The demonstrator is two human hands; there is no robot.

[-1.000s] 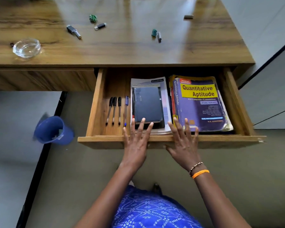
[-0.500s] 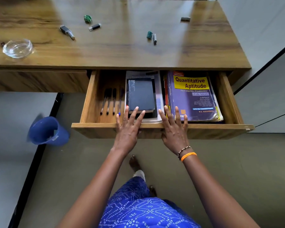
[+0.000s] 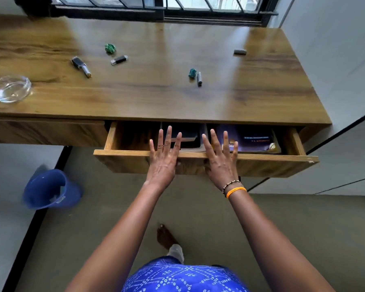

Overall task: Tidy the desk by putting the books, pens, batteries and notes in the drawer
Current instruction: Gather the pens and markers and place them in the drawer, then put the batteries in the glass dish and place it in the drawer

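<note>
The front panel of the wooden drawer [image 3: 261, 163] is pressed by the left hand [image 3: 163, 160] and right hand [image 3: 220, 163], fingers straight and spread. A purple paperback book [image 3: 251, 140] and a dark notebook [image 3: 188, 135] are seen inside the partly open drawer, while small cylindrical batteries [image 3: 199, 79] are left on the brown wooden desk [image 3: 156, 98].
</note>
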